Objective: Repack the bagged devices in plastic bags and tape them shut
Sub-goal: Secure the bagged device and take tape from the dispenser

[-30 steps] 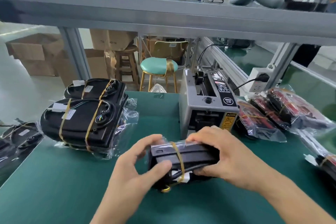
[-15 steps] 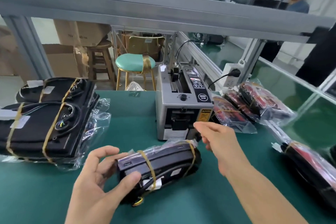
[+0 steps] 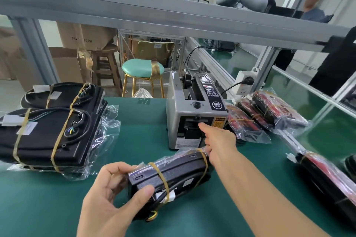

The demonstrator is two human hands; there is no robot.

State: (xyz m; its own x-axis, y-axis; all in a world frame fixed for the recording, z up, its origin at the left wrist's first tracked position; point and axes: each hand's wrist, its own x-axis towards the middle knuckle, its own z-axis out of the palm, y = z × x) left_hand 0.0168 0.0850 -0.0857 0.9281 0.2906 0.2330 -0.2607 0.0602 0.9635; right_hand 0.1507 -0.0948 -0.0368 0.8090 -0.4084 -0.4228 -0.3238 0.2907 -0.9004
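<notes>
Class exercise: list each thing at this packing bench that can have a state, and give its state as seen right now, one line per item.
bagged device: in plastic, banded, held off the mat.
left hand: grips the device's near end.
right hand: reaching to the dispenser's outlet, forefinger extended.
tape dispenser: upright, plugged in.
stacked black devices: banded, in open bags.
red bagged devices: lying bagged.

Deep green tabletop point(image 3: 57, 208) all the way across. The bagged device point(image 3: 169, 177) up front is black under clear plastic, crossed by yellow-tan bands point(image 3: 160, 177) (a white tag shows near its cord). Black units point(image 3: 48, 136) stacked left, same tan strapping. Tape machine point(image 3: 185, 121) in grey, black control panel, a yellow warning sticker. Red-and-black bagged packs point(image 3: 265, 113) on the right. Mint-green stool point(image 3: 142, 68), gold legs, behind.
</notes>
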